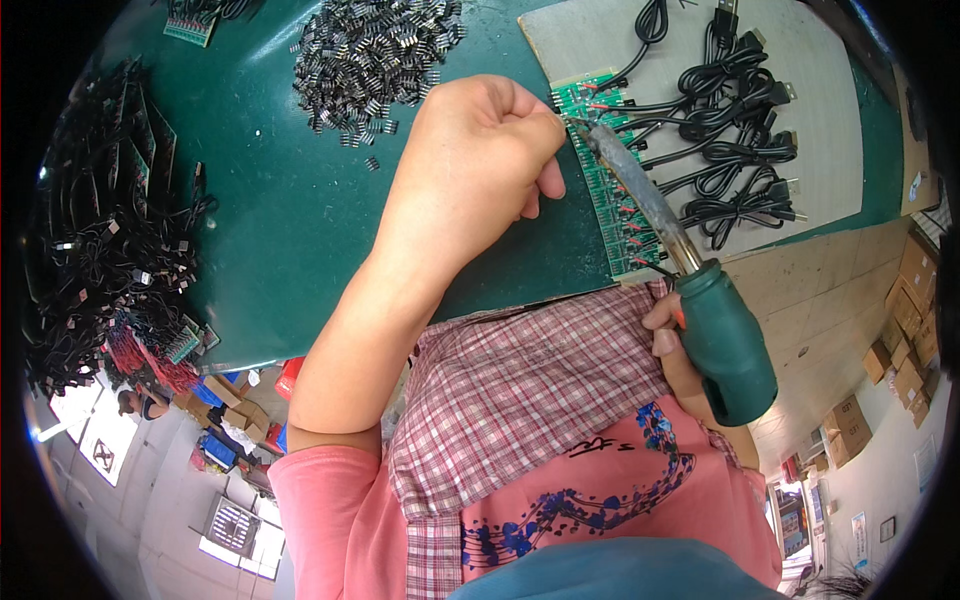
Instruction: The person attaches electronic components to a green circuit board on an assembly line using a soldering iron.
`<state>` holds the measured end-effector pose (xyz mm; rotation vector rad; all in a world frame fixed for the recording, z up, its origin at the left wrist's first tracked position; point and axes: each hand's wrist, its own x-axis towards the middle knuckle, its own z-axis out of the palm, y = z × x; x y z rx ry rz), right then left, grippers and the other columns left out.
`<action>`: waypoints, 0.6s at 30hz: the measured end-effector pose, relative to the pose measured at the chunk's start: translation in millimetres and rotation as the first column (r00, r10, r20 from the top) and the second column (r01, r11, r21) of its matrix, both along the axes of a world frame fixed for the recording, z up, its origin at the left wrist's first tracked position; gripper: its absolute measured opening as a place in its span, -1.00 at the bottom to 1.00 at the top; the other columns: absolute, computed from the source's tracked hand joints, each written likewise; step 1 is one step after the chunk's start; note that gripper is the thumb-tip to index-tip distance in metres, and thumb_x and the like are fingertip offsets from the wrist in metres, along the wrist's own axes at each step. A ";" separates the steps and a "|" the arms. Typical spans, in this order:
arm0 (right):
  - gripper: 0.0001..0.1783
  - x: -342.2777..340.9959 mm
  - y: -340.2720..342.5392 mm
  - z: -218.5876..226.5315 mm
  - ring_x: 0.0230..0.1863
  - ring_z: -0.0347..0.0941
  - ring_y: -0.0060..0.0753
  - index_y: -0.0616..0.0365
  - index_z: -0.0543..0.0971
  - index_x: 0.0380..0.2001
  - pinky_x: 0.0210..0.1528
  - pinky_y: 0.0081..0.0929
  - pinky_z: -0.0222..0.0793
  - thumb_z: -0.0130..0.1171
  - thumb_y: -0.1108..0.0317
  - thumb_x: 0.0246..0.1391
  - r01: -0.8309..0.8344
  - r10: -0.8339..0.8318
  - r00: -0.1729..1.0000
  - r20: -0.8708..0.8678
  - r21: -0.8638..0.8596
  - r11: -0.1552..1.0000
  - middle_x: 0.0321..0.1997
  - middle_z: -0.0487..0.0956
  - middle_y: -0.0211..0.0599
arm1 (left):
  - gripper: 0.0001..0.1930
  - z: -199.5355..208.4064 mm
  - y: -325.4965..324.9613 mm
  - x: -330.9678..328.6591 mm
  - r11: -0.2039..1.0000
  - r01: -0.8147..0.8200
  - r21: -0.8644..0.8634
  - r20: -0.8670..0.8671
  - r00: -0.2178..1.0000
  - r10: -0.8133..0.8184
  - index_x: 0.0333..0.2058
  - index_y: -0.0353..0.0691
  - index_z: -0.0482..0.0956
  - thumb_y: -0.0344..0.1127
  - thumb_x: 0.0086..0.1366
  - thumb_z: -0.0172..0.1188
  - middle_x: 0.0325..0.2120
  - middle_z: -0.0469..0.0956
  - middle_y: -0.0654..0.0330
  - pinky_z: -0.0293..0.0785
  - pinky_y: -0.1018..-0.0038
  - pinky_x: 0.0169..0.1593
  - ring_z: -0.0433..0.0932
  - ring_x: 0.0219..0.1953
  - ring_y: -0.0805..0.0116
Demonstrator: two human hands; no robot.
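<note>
My right hand [667, 335] is wrapped round the green handle of a soldering iron [728, 345]. The iron's metal shaft slants up and left, and its tip is at the upper part of a green circuit board panel [612, 205]. Beside that tip, my left hand [492, 145] is closed at the panel's left edge, thumb and finger pinched together; whatever they hold is hidden. Several black USB cables [740, 95], coiled and tied, run off the panel's right side, with short red wires at the joints.
Panel and cables lie on a grey sheet [835, 130] over the green tabletop [270, 240]. A heap of small black pin connectors [375, 60] sits beyond my left hand. At far left are piled boards with black cables [120, 220]. Cardboard boxes [848, 430] stand on the floor.
</note>
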<state>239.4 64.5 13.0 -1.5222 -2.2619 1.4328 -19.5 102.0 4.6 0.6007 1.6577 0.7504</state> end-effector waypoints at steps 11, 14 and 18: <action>-0.82 14.9 1.6 -4.6 -0.42 0.43 -0.46 0.14 0.50 -0.30 -0.33 -0.51 0.37 0.18 0.44 -0.04 -0.001 0.000 0.996 -0.088 -0.018 1.000 -0.37 0.56 -0.35 | -0.82 0.3 2.5 4.3 1.000 0.001 0.003 -0.013 1.000 -0.001 -0.46 -0.30 0.51 -0.29 0.19 0.13 -0.73 0.49 0.29 0.18 0.69 -0.66 0.32 -0.76 0.64; -0.73 9.0 13.1 3.9 -0.36 0.54 -0.35 0.07 0.57 -0.27 -0.27 -0.44 0.44 0.24 0.42 -0.14 0.031 -0.053 0.983 -0.174 -0.128 0.991 -0.38 0.62 -0.38 | -0.82 0.0 3.1 5.6 1.000 -0.002 0.002 -0.018 1.000 0.002 -0.46 -0.29 0.51 -0.29 0.19 0.13 -0.73 0.49 0.29 0.18 0.69 -0.66 0.32 -0.76 0.64; -0.74 3.5 9.5 3.5 -0.35 0.55 -0.44 0.11 0.57 -0.26 -0.18 -0.54 0.43 0.23 0.44 -0.13 0.034 -0.042 0.989 -0.143 -0.058 0.998 -0.38 0.63 -0.38 | -0.83 0.4 4.1 6.5 1.000 0.001 -0.002 -0.028 1.000 -0.001 -0.47 -0.29 0.51 -0.29 0.19 0.13 -0.73 0.49 0.29 0.17 0.69 -0.67 0.32 -0.76 0.64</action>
